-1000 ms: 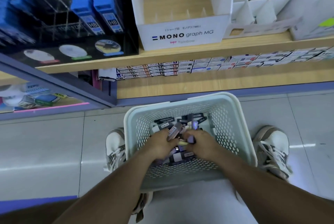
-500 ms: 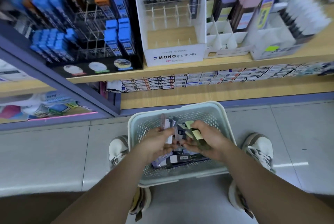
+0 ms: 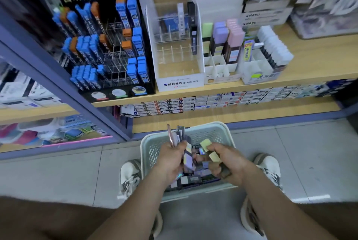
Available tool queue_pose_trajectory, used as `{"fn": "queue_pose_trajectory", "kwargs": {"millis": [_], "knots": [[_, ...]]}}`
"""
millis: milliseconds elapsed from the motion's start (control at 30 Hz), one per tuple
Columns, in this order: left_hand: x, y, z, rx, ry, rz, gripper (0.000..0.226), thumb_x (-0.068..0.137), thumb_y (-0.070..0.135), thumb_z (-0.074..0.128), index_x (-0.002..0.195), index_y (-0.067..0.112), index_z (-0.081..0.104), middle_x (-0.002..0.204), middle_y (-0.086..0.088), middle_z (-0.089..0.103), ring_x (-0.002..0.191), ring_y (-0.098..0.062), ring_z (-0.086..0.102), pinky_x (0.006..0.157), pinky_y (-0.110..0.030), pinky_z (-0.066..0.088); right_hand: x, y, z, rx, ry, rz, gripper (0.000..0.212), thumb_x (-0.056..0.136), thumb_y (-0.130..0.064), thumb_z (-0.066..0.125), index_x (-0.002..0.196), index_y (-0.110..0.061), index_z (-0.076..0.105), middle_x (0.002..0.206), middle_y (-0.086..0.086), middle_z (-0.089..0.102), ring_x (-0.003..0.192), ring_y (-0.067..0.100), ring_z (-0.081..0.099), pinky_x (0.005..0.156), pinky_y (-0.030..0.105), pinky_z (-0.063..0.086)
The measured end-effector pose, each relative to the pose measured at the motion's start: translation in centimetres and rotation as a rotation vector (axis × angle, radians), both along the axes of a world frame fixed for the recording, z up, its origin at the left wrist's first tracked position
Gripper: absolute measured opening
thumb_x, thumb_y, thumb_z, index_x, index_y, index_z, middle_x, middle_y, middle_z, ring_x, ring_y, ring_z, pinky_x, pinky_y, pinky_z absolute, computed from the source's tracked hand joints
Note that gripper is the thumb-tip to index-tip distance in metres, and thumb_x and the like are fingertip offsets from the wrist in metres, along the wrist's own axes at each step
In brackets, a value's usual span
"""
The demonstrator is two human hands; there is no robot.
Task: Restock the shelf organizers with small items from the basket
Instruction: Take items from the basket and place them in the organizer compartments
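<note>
Head view is showing the pick-up step close to done, by my judgement: both hands are holding stock above the basket [image 3: 219, 126], which is sitting on the floor between the two shoes [image 3: 129, 174], below the shelf [image 3: 251, 83]. The next move is calling for a lift up to that shelf and a sort by type. At left, the black lead rack [image 3: 108, 50] is showing bare slots among its blue and orange cases. Beside it, the clear MONO organizer [image 3: 178, 59] is standing mostly bare. Further right, the white divided tray [image 3: 219, 66] is showing open front cells.

Left hand [image 3: 172, 160] is curling round a fanned bundle of slim cases [image 3: 187, 154], with a pink pen-like stick [image 3: 170, 136] poking up from it. Right hand [image 3: 229, 164], near it but apart, is pinching two pale yellow-capped pieces [image 3: 205, 144] between curled fingers. More cases are lying in the basket under both hands.
</note>
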State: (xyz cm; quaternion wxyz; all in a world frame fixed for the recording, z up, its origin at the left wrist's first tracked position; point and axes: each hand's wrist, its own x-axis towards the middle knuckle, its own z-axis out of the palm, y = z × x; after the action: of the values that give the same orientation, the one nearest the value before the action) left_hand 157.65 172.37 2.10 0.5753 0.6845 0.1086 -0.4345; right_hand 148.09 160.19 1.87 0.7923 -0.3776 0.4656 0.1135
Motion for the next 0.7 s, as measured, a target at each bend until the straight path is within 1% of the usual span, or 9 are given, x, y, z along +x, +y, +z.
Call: {"fn": "queue_pose_trajectory", "kwargs": {"millis": [100,167,200,300,367,433,500,600,700], "knots": [[-0.5,-0.4,2.3,-0.020,-0.089,-0.064,0.016,0.097,0.019,0.054,0.101,0.004,0.059,0.065,-0.009,0.070,0.054,-0.021,0.065,0.053,-0.031,0.052,0.6,0.3,1.5,0.011,-0.035,-0.109,0.036,0.085,-0.045,0.067,0.097,-0.011,0.063,0.072,0.003,0.063,0.050,0.013,0.043,0.046,0.020,0.030],[-1.2,-1.2,3.9,-0.024,-0.211,-0.156,0.020,0.095,0.027,0.056,0.099,0.011,0.066,0.079,-0.010,0.073,0.070,-0.026,0.068,0.069,-0.038,0.053,1.5,1.5,3.0,0.074,-0.125,-0.142,0.054,0.079,-0.058,0.069,0.104,-0.011,0.072,0.088,0.005,0.069,0.072,0.020,0.061,0.067,0.026,0.043],[-1.6,-1.7,4.7,-0.002,-0.291,-0.194,0.019,0.094,0.031,0.056,0.094,0.016,0.068,0.080,-0.007,0.074,0.074,-0.025,0.069,0.071,-0.037,0.053,1.8,2.2,3.8,0.119,-0.172,-0.164,0.051,0.083,-0.058,0.065,0.105,-0.013,0.074,0.095,0.007,0.072,0.080,0.021,0.067,0.075,0.030,0.047],[-2.1,-2.6,7.3,0.089,-0.567,-0.252,0.025,0.094,0.033,0.054,0.077,0.017,0.065,0.067,0.001,0.068,0.065,-0.017,0.064,0.056,-0.026,0.044,2.6,3.0,5.7,0.239,-0.306,-0.251,0.042,0.087,-0.055,0.058,0.104,-0.020,0.075,0.097,0.007,0.073,0.093,0.021,0.069,0.079,0.034,0.051],[-2.0,-2.7,8.4,0.133,-0.736,-0.327,0.026,0.095,0.033,0.052,0.079,0.016,0.064,0.070,-0.003,0.067,0.063,-0.015,0.061,0.057,-0.027,0.043,2.9,2.8,6.6,0.269,-0.366,-0.301,0.039,0.085,-0.051,0.060,0.104,-0.019,0.073,0.099,0.007,0.071,0.101,0.023,0.065,0.086,0.036,0.050],[-1.4,-2.6,9.6,0.194,-0.852,-0.413,0.023,0.095,0.037,0.050,0.094,0.019,0.063,0.084,-0.002,0.067,0.077,-0.018,0.062,0.065,-0.031,0.046,3.1,2.6,7.5,0.257,-0.424,-0.334,0.036,0.087,-0.047,0.059,0.098,-0.016,0.074,0.096,0.008,0.072,0.096,0.023,0.067,0.084,0.036,0.052],[-0.7,-2.5,10.5,0.244,-0.909,-0.487,0.026,0.095,0.040,0.048,0.103,0.018,0.058,0.091,0.000,0.064,0.086,-0.022,0.061,0.066,-0.032,0.042,3.3,2.5,8.3,0.220,-0.473,-0.343,0.033,0.093,-0.040,0.056,0.105,-0.013,0.071,0.094,0.010,0.073,0.086,0.023,0.070,0.072,0.035,0.056],[0.3,-2.1,11.7,0.291,-0.994,-0.555,0.023,0.096,0.036,0.049,0.108,0.017,0.052,0.090,-0.001,0.061,0.081,-0.024,0.058,0.064,-0.033,0.042,3.4,2.3,9.4,0.119,-0.496,-0.325,0.029,0.096,-0.025,0.056,0.114,-0.004,0.066,0.093,0.016,0.073,0.076,0.026,0.071,0.060,0.036,0.057],[1.0,-1.8,13.0,0.334,-1.117,-0.670,0.028,0.095,0.033,0.049,0.119,0.019,0.044,0.092,-0.007,0.065,0.082,-0.031,0.061,0.069,-0.040,0.049,3.5,2.0,10.6,0.072,-0.515,-0.342,0.021,0.095,-0.014,0.056,0.108,0.001,0.064,0.090,0.017,0.073,0.072,0.026,0.071,0.061,0.037,0.059]]}}
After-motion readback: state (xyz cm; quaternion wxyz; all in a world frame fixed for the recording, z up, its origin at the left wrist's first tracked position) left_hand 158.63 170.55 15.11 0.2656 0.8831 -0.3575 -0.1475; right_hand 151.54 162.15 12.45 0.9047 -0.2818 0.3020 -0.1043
